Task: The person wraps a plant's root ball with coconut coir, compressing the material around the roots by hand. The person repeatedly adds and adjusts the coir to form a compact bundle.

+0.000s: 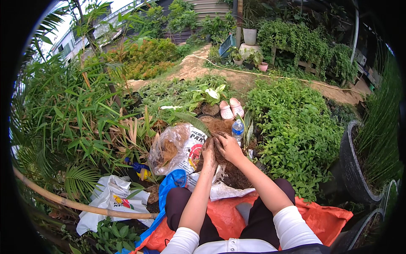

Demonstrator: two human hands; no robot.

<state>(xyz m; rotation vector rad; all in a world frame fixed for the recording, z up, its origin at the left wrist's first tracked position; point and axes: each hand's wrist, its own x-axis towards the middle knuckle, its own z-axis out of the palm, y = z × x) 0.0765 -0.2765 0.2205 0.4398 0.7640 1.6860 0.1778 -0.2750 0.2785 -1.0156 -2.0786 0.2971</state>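
Both of my hands are smudged with dark soil and meet in front of me over an opened sack of potting mix (236,174). My left hand (208,152) and my right hand (227,146) are cupped around the soil-covered base of a long, broad green leaf (194,122), which arches up to the left. My fingers hide most of that base. Left of my hands lies a white printed media sack (194,149), beside a clear plastic bag of brown coir fibre (169,149). More loose coir (220,125) lies just beyond my fingertips.
A water bottle (238,129) stands close by my right hand, with pink clogs (231,109) and potted plants (210,109) behind. Orange tarp (225,219) lies beneath me. A bamboo pole (79,206) crosses at left; dense seedlings (295,127) and large black pots (356,165) stand right.
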